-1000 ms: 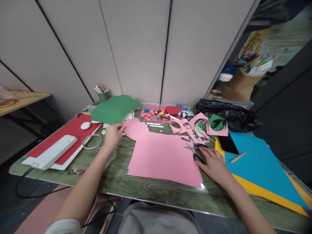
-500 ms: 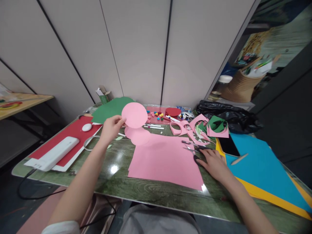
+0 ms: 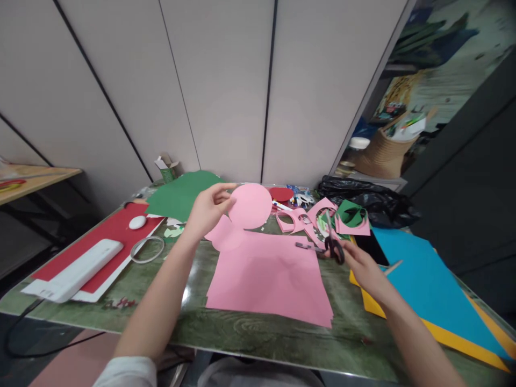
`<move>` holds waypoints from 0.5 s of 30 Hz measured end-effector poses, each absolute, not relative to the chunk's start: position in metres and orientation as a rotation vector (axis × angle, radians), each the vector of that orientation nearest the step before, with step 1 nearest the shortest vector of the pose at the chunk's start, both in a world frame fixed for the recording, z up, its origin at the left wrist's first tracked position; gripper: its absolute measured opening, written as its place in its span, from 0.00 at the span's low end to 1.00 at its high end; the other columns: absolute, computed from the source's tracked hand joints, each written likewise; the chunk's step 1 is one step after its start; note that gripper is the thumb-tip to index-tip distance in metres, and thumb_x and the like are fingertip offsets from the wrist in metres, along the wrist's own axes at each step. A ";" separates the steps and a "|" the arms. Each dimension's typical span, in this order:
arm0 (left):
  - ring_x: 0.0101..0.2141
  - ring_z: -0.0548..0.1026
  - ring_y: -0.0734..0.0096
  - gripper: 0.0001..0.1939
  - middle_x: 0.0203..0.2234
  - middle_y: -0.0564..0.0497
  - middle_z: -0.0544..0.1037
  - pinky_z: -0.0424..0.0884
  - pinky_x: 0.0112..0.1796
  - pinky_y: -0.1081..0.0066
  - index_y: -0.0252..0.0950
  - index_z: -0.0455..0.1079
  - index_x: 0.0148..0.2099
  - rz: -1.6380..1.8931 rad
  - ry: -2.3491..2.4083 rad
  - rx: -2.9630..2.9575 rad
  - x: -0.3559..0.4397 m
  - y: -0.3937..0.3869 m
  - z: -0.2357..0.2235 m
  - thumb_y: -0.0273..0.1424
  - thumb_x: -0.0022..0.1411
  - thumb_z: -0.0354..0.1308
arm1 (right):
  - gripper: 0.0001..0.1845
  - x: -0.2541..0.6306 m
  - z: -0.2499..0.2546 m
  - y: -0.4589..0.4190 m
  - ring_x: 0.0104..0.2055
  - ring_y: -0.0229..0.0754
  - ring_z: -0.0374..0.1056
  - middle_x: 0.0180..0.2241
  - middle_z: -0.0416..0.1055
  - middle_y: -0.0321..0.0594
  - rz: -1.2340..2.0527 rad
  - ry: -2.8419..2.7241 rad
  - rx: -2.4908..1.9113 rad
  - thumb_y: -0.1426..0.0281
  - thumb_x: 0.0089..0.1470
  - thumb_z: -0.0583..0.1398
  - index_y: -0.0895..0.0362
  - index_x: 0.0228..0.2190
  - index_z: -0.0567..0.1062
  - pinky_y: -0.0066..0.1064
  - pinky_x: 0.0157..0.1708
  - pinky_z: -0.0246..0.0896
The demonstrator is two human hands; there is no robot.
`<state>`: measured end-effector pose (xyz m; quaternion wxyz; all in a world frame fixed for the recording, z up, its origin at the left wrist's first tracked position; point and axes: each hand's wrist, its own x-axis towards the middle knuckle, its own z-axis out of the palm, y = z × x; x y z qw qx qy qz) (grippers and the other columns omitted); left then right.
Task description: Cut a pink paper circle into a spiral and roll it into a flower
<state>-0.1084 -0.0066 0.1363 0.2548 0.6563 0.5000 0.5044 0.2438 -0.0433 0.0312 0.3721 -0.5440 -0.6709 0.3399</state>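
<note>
While the table (image 3: 242, 325) spreads under everything, the pink stack (image 3: 266, 279) sits squarely before the person and serves to place the rest. Off to its right lies a blue sheet (image 3: 435, 279); beyond its far left corner fans the green paper (image 3: 181, 196), and well to its left is the red paper (image 3: 115, 228).

The left hand (image 3: 209, 209) reaches past the stack's far left corner, thumb and fingers pinching the left rim of a pink circle (image 3: 252, 207). That circle is lifted beyond the stack's far edge, its face tilted toward the person; how high it hangs I cannot tell. Below it, another pink disc (image 3: 226, 236) overlaps the stack's far left corner.

The right hand (image 3: 360, 263) is just beside the stack's far right corner, gripping the scissors (image 3: 330, 240) by the handles, though which fingers pass through the loops is hidden. Their long axis runs away from the person — blades pointing beyond the stack — so the circle lies to their left, across the stack's far edge. The left hand touches it; the right stays apart from it. Pink offcuts (image 3: 322, 204) lie beyond the far right corner — and a slim tool (image 3: 310, 246) rests at that corner.
</note>
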 end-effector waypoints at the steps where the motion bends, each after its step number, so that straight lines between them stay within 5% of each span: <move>1: 0.26 0.71 0.75 0.17 0.26 0.51 0.76 0.67 0.29 0.75 0.35 0.69 0.46 1.422 1.297 1.790 -0.101 -0.005 0.141 0.29 0.52 0.56 | 0.18 0.236 0.047 -0.042 0.39 0.44 0.65 0.35 0.71 0.43 0.938 -1.626 -1.323 0.56 0.55 0.51 0.56 0.34 0.70 0.33 0.40 0.58; 7: 0.32 0.72 0.72 0.12 0.33 0.48 0.77 0.68 0.32 0.74 0.35 0.73 0.41 1.677 1.052 1.776 -0.058 -0.003 0.161 0.31 0.55 0.55 | 0.25 0.181 0.119 -0.024 0.32 0.40 0.63 0.31 0.69 0.41 1.137 -1.407 -0.968 0.48 0.45 0.57 0.57 0.35 0.71 0.28 0.30 0.57; 15: 0.33 0.72 0.72 0.09 0.32 0.50 0.77 0.66 0.33 0.74 0.38 0.75 0.36 1.709 1.037 1.797 -0.046 -0.007 0.159 0.32 0.57 0.55 | 0.13 0.150 0.135 -0.005 0.25 0.34 0.58 0.23 0.64 0.31 0.931 -1.236 -0.885 0.66 0.36 0.67 0.58 0.25 0.70 0.25 0.25 0.53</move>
